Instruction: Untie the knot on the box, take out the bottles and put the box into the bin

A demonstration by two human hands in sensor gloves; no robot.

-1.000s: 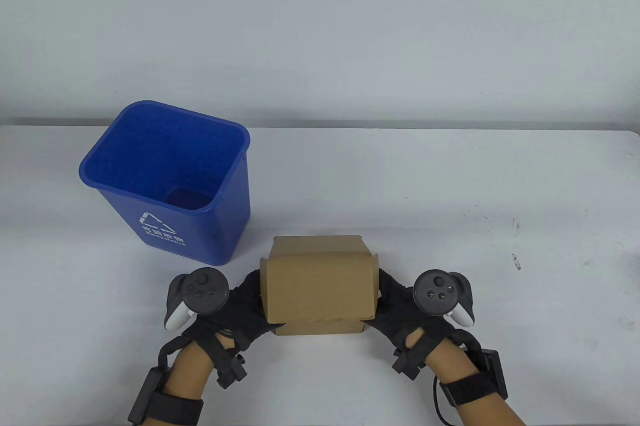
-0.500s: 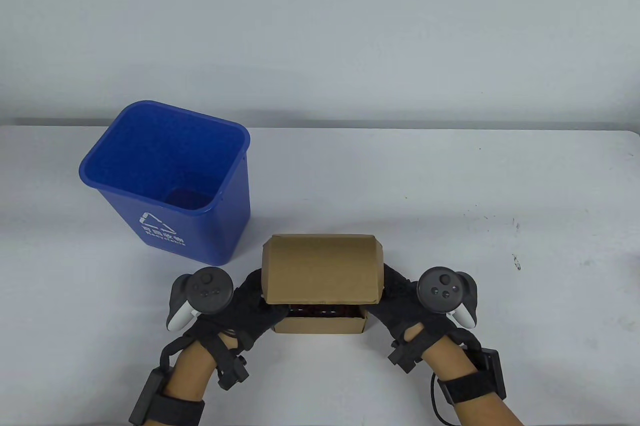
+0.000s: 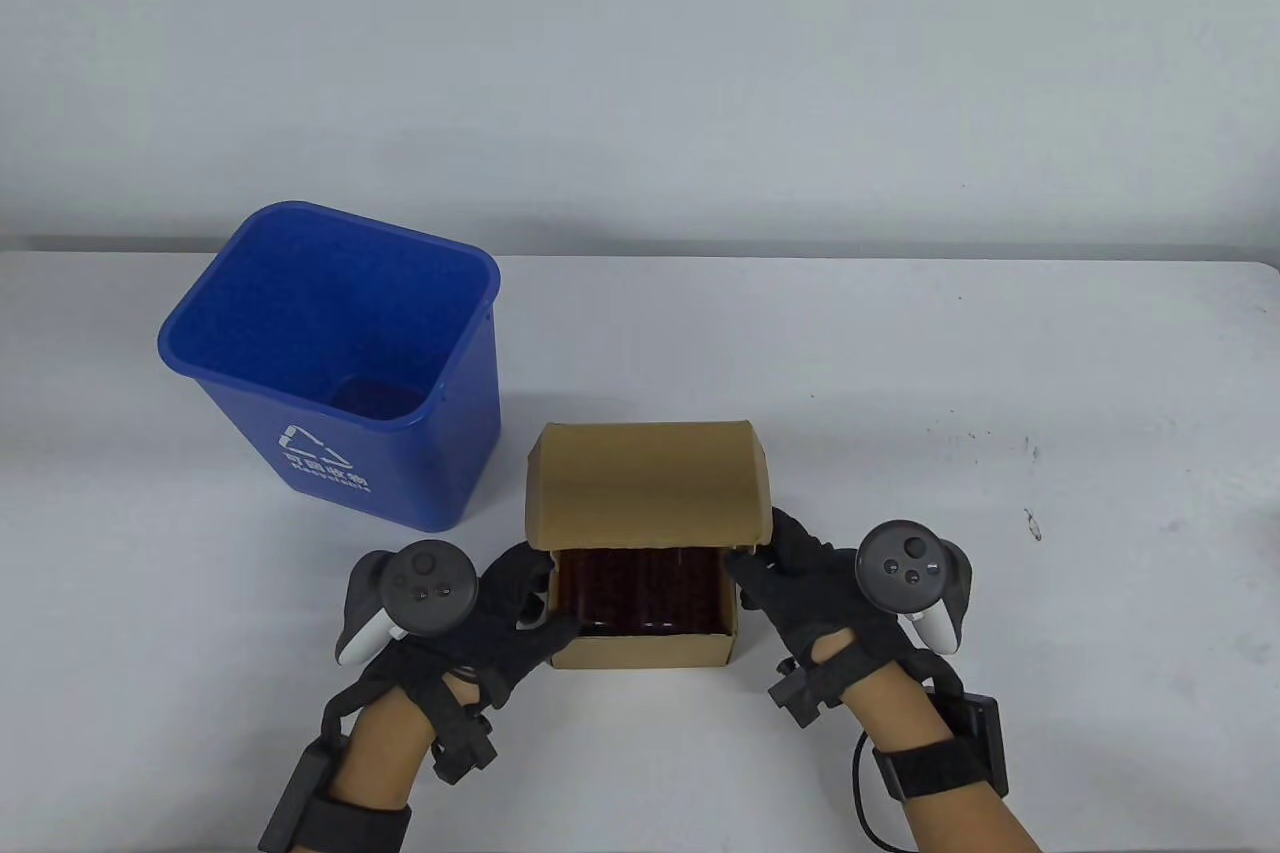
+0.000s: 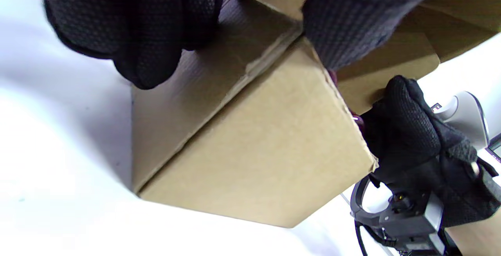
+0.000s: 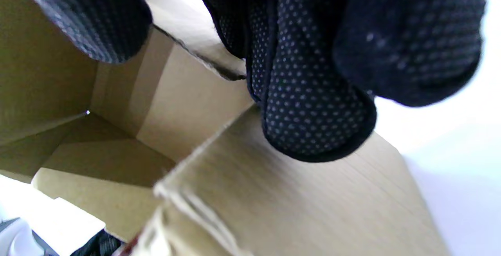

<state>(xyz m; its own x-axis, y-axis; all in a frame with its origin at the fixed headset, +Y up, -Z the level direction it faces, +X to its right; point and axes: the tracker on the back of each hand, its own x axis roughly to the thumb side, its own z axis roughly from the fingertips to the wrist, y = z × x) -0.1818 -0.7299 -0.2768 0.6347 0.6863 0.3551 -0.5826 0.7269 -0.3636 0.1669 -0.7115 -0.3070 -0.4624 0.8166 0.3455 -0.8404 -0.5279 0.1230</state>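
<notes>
The brown cardboard box (image 3: 640, 648) stands near the table's front edge with its lid (image 3: 645, 483) swung up and back. Two dark red bottles (image 3: 640, 588) lie side by side inside. My left hand (image 3: 540, 608) grips the box's left front corner, fingers (image 4: 145, 33) on the side wall and thumb over the front edge. My right hand (image 3: 750, 568) pinches the lid's right edge, thumb inside and fingers (image 5: 309, 111) outside. No string shows on the box. The blue bin (image 3: 330, 363) stands upright at the back left, a hand's width from the box.
The white table (image 3: 950, 373) runs wide to the right of the box, with a few small dark specks (image 3: 1030, 523) on it. A grey wall rises behind the table's far edge.
The lid went from closed to lifted well up and back, and the bottles came into sight. Both hands moved slightly forward and outward along the box's sides.
</notes>
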